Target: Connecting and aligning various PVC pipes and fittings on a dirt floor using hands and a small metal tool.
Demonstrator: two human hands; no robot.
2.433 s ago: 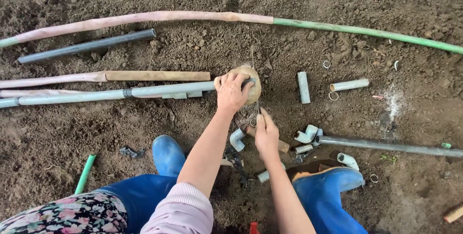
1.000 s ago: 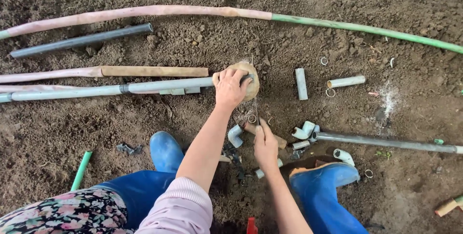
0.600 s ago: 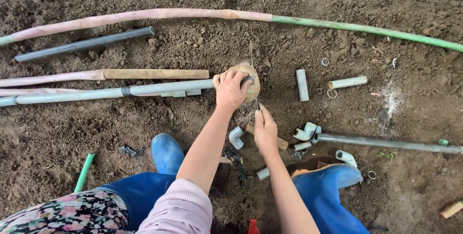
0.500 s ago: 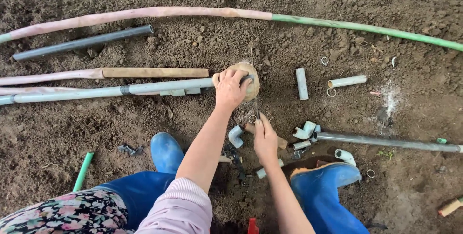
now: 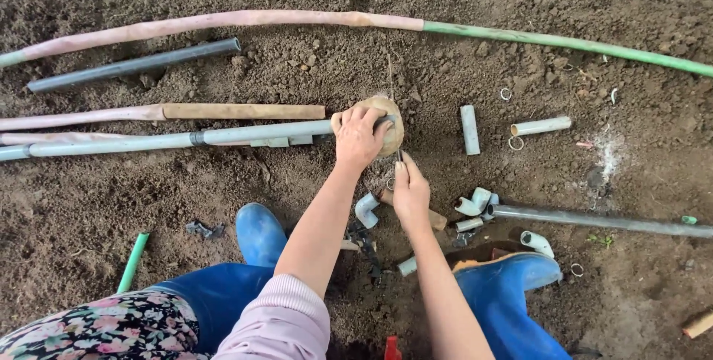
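Observation:
My left hand (image 5: 358, 137) grips the end of a long grey pipe (image 5: 223, 136) where it meets a round tan lump (image 5: 391, 121) lying on the soil. Just below it, my right hand (image 5: 411, 195) has its fingers closed together, pinching a small dark piece (image 5: 399, 156) that points up at the lump. White pipe elbows (image 5: 366, 209) and short fittings (image 5: 475, 204) lie around my right hand. My blue boots (image 5: 258, 232) stand on either side of my arms.
A long pink and green hose (image 5: 416, 24) crosses the top. A dark grey pipe (image 5: 134, 64) and a pink and tan pipe (image 5: 163, 113) lie at left. Short white pipe pieces (image 5: 469, 129) and small rings lie at right, and a grey pipe (image 5: 601, 220) runs off right.
My right hand has shifted slightly up and down beside the tan lump. My left hand has kept its grip on the pipe end.

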